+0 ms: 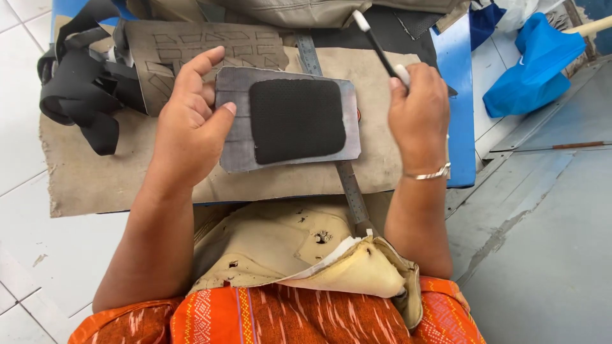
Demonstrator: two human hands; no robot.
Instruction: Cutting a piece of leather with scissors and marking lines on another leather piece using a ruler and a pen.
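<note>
Brown cloth (127, 172) covers the low blue table (460, 95). Left hand (191, 127) pinches a grey panel (287, 121) with a black mesh patch above it; right hand (417, 108) grips what looks like a black brush (376, 44).

A blue table (460, 76) stands on white floor tiles (25, 216); a tan cardboard sheet (127, 178) covers it; black straps (83, 95) and a metal ruler (352, 191) lie on that.

left hand (191, 121) grips grey panel (287, 121); right hand (417, 111) holds brush (379, 48)
</note>
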